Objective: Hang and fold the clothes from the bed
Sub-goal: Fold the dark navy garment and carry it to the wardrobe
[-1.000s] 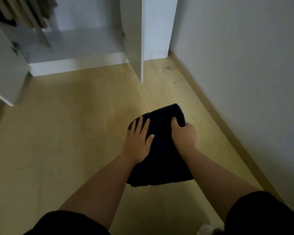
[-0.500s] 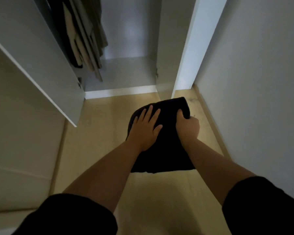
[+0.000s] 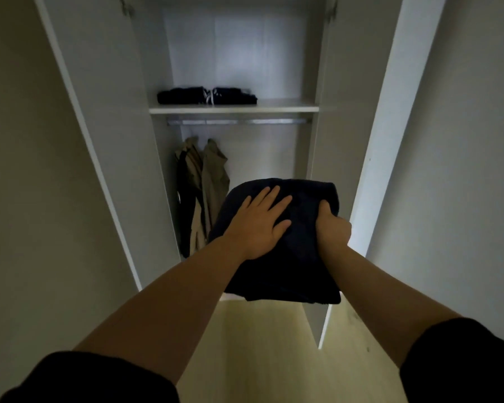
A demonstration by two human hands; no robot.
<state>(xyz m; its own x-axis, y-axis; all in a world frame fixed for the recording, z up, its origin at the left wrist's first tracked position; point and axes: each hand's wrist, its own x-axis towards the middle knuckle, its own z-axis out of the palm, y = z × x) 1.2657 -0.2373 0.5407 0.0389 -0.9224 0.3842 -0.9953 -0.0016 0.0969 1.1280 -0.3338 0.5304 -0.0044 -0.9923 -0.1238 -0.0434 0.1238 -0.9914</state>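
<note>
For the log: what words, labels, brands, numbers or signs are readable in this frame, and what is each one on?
No text can be read anywhere in this frame.
White marks on the folded dark clothes on the shelf: too small and blurred to tell whether they are lettering.
The folded dark garment, under the flat left hand and gripped by the right hand: no print visible.

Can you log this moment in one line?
holding folded garment | left-hand grip flat on top | right-hand grip clutches edge | facing open wardrobe
</note>
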